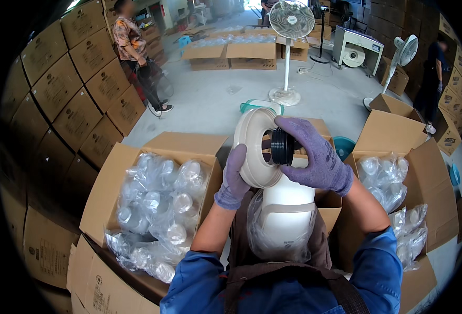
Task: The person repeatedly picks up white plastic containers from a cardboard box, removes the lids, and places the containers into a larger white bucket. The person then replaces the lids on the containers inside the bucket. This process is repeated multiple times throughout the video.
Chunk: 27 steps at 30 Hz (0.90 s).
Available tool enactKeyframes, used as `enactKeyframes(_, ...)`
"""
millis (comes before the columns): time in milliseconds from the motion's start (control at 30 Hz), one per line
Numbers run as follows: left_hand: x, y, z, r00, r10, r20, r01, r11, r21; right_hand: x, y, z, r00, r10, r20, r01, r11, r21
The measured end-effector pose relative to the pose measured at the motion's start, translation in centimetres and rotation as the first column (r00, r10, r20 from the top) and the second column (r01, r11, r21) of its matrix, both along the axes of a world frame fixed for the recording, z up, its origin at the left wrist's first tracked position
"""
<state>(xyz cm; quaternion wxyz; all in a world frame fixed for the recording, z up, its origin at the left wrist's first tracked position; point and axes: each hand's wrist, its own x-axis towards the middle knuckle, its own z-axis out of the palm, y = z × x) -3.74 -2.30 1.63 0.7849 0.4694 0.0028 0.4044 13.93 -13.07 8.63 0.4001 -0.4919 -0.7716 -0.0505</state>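
My left hand, in a purple knit glove, holds a beige ring-shaped plastic collar by its lower left rim. My right hand, gloved alike, grips a black ribbed plastic part at the collar's opening; its thumb and fingers also meet the collar's right edge. How far the black part sits inside the opening I cannot tell. Below both hands a white plastic vessel with a beige handle band stands at my lap, its lower part wrapped in a clear plastic bag.
Open cartons with bagged white items flank me. Ahead are a teal basin, a standing fan and more cartons. Stacked boxes line the left. One person stands left, another right.
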Motion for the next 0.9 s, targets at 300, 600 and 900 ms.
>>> enactKeyframes(300, 0.0, 0.1, -0.6, 0.999, -0.043, -0.029, 0.043, 0.999, -0.011, -0.3, 0.1, -0.6, 0.999, -0.026, 0.031, 0.029, 0.996, -0.086)
enactKeyframes(600, -0.4, 0.8, -0.6, 0.995, -0.044, -0.089, 0.055, 0.991, 0.122, -0.4, 0.2, -0.7, 0.997, -0.023, 0.077, 0.023, 1.0, -0.011)
enactKeyframes(900, -0.3, 0.5, 0.5, 0.996, 0.063, 0.061, -0.082, 0.911, 0.404, -0.4, 0.2, -0.4, 0.975, -0.036, 0.218, 0.044, 0.998, -0.035)
